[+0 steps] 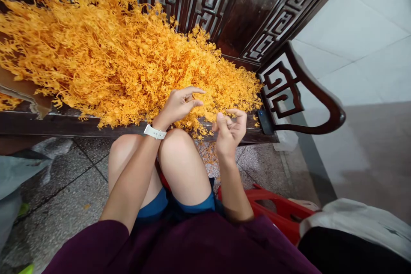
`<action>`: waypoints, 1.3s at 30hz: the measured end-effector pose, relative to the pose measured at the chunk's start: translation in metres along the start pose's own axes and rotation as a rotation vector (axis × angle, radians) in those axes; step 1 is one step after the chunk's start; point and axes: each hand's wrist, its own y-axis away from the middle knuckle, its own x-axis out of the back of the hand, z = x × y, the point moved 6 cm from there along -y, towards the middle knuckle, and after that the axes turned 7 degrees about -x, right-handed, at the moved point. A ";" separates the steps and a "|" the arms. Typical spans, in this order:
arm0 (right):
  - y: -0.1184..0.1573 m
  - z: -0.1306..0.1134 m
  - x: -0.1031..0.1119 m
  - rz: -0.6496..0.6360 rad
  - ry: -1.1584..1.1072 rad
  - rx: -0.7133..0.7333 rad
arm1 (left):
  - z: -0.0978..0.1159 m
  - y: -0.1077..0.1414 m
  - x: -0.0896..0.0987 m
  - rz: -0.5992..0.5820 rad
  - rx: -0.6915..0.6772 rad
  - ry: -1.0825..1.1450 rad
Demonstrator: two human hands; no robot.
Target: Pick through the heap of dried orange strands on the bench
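A long heap of yellow-orange plastic flower sprigs [128, 60] lies along a dark wooden bench. My left hand [180, 103], a white band on its wrist, hovers over the front right of the heap. Its thumb and forefinger point right with a gap between them, and the other fingers curl in. Facing it from the right is my right hand [231, 130], its fingers bent and the thumb against them. Yellow pieces [209, 114] show between the two hands, close to the right fingertips. Whether the right fingers grip one is too blurred to tell.
Behind the heap rises the bench's carved wooden back [240, 17], with a curved armrest [327, 111] at the right. Cardboard [25, 90] sits at the left end. A red plastic stool [272, 205] and pale cloth [362, 222] are at lower right. Yellow bits litter the speckled floor [73, 205].
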 end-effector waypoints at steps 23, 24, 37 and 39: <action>-0.062 0.028 0.052 -0.375 -0.266 -0.366 | 0.012 0.002 0.014 -0.163 0.137 0.230; -0.068 0.036 0.056 -0.295 -0.350 -0.398 | 0.013 0.002 0.011 -0.195 0.136 0.240; -0.031 0.067 0.018 -0.376 -0.092 -0.514 | 0.002 0.010 -0.007 -0.350 0.183 0.288; -0.020 0.063 0.008 -0.445 -0.042 -0.504 | 0.000 0.012 -0.011 -0.372 0.190 0.268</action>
